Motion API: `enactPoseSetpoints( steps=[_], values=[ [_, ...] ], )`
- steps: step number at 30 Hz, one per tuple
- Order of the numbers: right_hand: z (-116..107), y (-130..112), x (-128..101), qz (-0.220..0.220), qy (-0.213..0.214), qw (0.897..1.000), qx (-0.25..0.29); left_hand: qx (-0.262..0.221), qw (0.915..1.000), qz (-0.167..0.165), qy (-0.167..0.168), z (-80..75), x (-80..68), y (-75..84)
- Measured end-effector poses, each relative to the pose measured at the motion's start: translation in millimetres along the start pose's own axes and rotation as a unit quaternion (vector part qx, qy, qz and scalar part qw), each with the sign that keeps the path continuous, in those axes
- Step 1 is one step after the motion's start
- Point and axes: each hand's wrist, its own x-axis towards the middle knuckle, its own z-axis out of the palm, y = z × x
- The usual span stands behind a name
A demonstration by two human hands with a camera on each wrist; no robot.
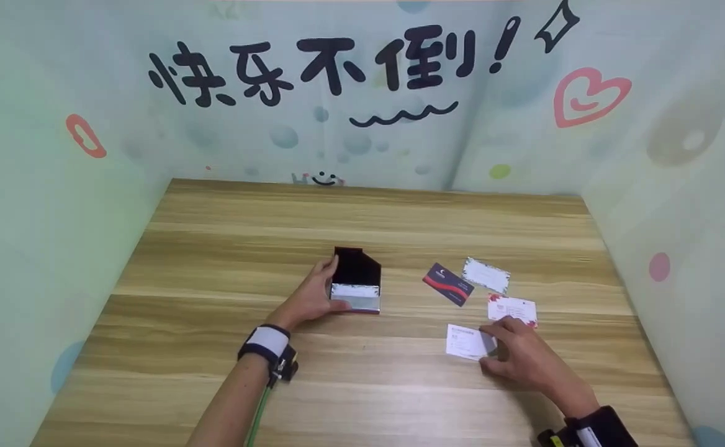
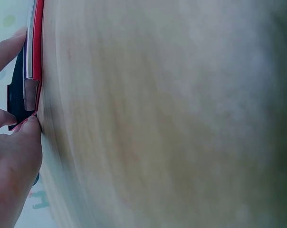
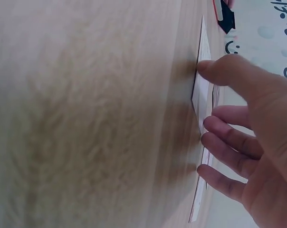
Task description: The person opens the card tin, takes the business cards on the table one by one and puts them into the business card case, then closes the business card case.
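Observation:
On the left, my left hand (image 1: 306,300) grips an open business card case (image 1: 356,268) by its left side, thumb over the lower front. The case has a black inside and a silvery front pocket, from which a white card's leafy edge peeks out; its red outer edge (image 2: 38,42) shows in the left wrist view. At right, my right hand (image 1: 529,356) pinches the right end of a white business card (image 1: 463,341) between thumb and fingers, low over the table. Just beyond that hand lies a white card with red flower corners (image 1: 513,308), partly covered by the fingers.
Between the case and the right-hand cards lies a dark card with a red stripe (image 1: 448,284). A white card with leafy corners (image 1: 486,275) touches its upper right side. The wooden table (image 1: 226,248) is walled by a printed backdrop (image 1: 362,136) behind and on both sides.

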Motion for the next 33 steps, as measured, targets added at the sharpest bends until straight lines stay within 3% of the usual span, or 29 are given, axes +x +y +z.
enactPoseSetpoints(
  steps=[14,21,29,33],
  values=[
    [4.6,-2.9,1.6,-0.014,0.008,1.0,-0.006,-0.001,1.0,0.0,0.006,-0.2,-2.4,0.1],
    [5.4,-6.2,5.4,0.006,-0.01,1.0,-0.004,-0.008,0.9999,0.007,0.007,-0.7,-2.1,0.2],
    [11.7,-8.7,9.3,-0.032,0.032,0.999,0.0,-0.027,0.9993,0.025,0.005,0.3,-2.3,-3.0],
    [10.7,-11.7,11.9,-0.029,0.028,0.999,-0.02,-0.026,0.9995,0.02,0.003,-0.6,-1.9,-2.3]
  ],
)
